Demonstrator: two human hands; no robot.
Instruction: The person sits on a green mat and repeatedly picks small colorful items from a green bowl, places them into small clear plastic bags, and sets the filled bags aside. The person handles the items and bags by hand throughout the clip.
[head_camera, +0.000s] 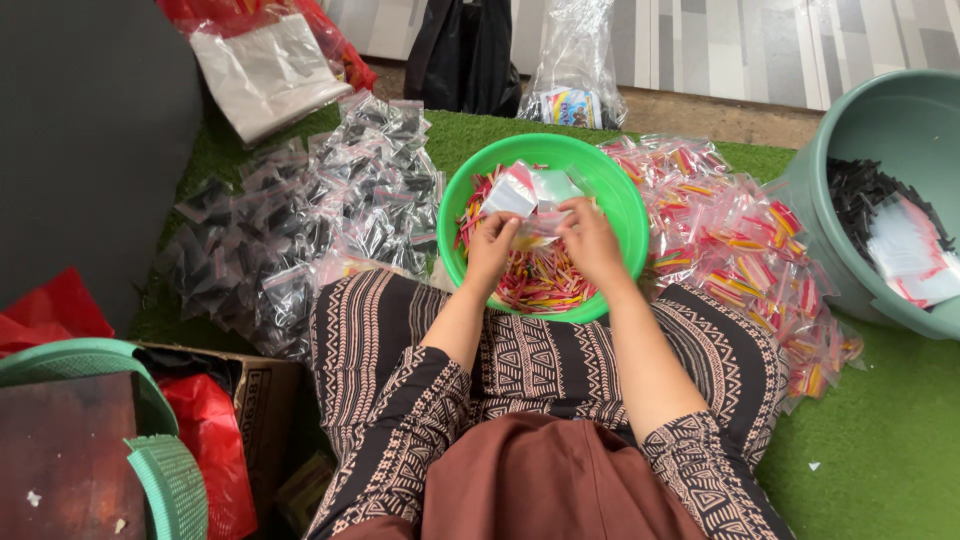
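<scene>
A bright green bowl (620, 190) rests on my lap, filled with several thin red, yellow and pink sticks (540, 285). Over it, my left hand (490, 250) and my right hand (590, 240) both grip small clear plastic bags (530, 195) held between them. The fingers of both hands are closed on the bags' lower edge. What is inside the held bags is hard to make out.
A heap of clear bags with dark contents (300, 220) lies to the left, and a heap of bags with coloured sticks (740, 240) to the right. A teal tub (850, 140) holds dark sticks at far right. A cardboard box (260, 400) and green basket (160, 470) sit at lower left.
</scene>
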